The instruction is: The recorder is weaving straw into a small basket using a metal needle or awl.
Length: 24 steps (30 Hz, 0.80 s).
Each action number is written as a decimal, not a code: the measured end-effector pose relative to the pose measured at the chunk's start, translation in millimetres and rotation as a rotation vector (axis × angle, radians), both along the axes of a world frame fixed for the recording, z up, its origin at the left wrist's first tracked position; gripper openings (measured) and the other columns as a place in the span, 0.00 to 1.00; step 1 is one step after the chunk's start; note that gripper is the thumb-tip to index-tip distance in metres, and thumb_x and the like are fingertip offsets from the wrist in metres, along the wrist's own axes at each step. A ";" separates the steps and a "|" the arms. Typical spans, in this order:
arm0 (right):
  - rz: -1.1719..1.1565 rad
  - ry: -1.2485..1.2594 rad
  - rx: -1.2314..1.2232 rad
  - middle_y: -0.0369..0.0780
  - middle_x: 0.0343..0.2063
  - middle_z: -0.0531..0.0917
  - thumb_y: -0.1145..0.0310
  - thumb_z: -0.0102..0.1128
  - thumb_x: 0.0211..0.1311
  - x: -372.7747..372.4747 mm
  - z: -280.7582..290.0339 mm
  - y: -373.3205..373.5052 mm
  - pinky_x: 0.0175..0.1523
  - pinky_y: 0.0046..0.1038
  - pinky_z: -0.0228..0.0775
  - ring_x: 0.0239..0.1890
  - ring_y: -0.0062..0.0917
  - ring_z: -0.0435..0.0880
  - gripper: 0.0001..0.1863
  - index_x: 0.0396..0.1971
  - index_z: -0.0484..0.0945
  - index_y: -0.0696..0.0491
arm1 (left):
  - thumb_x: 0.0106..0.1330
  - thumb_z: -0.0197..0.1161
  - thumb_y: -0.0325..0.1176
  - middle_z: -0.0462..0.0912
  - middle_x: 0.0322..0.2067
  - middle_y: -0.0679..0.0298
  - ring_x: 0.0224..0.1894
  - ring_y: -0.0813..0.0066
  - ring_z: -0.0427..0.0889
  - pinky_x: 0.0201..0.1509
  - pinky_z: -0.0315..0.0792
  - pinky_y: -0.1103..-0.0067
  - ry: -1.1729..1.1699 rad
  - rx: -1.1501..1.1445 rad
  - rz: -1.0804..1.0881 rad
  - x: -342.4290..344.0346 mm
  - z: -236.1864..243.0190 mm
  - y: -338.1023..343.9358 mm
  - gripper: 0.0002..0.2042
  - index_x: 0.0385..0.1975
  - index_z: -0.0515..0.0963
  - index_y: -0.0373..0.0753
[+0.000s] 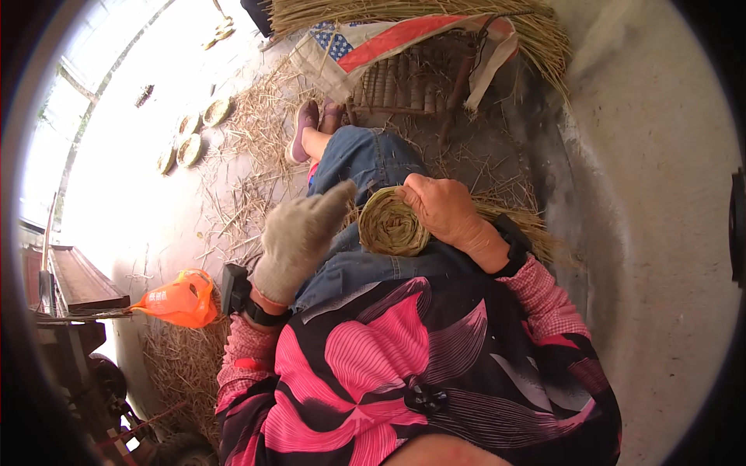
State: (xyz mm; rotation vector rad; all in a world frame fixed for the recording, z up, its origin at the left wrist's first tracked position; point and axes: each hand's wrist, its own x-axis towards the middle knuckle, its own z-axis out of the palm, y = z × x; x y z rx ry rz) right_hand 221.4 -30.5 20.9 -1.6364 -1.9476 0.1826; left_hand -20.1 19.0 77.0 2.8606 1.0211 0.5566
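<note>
A small round coiled straw basket [394, 225], greenish-yellow with a spiral base, rests tilted above my lap. My bare right hand [449, 211] grips its upper right rim, thumb on the near face and fingers curled behind. To the left of the basket is my left hand [299, 237] in a pale grey work glove. Its fingers are pressed together and point toward the basket's upper left edge, slightly apart from it. The fingertips are blurred, and whatever they pinch, if anything, is too small to make out.
Loose straw [245, 179] litters the floor. Several finished straw baskets [189, 150] lie at the far left. A wooden chair [404, 81] stands ahead, draped with a coloured sack [404, 39] under a straw bundle [536, 39]. An orange plastic bag [183, 301] sits left, beside a cart [81, 287].
</note>
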 end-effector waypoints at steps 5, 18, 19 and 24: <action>-0.004 0.015 -0.020 0.45 0.19 0.79 0.55 0.52 0.69 -0.3 -2.0 0.7 0.28 0.44 0.70 0.24 0.46 0.80 0.17 0.26 0.70 0.53 | 0.60 0.59 0.31 0.80 0.27 0.63 0.28 0.60 0.82 0.28 0.74 0.67 0.130 -0.036 -0.079 3.8 -14.6 -9.1 0.19 0.54 0.73 0.48; -0.034 -0.067 -0.030 0.44 0.18 0.79 0.55 0.53 0.69 -8.2 -0.5 -2.5 0.27 0.43 0.70 0.23 0.45 0.80 0.17 0.26 0.71 0.52 | 0.60 0.56 0.29 0.80 0.25 0.61 0.28 0.58 0.83 0.26 0.74 0.66 0.262 -0.109 -0.043 12.7 -1.9 -16.0 0.16 0.49 0.72 0.44; -0.031 -0.067 -0.031 0.44 0.18 0.79 0.55 0.53 0.69 -10.8 -0.3 -3.1 0.27 0.43 0.70 0.23 0.45 0.80 0.17 0.26 0.71 0.52 | 0.60 0.56 0.29 0.79 0.24 0.61 0.27 0.58 0.83 0.25 0.74 0.67 0.289 -0.087 -0.041 14.0 0.8 -18.0 0.15 0.48 0.72 0.44; -0.018 -0.219 -0.112 0.43 0.19 0.81 0.54 0.52 0.68 -23.8 8.7 -6.4 0.29 0.42 0.74 0.24 0.42 0.82 0.17 0.26 0.72 0.51 | 0.59 0.58 0.29 0.79 0.21 0.62 0.25 0.60 0.83 0.24 0.74 0.68 0.342 -0.006 -0.058 19.3 7.2 -23.4 0.12 0.43 0.72 0.42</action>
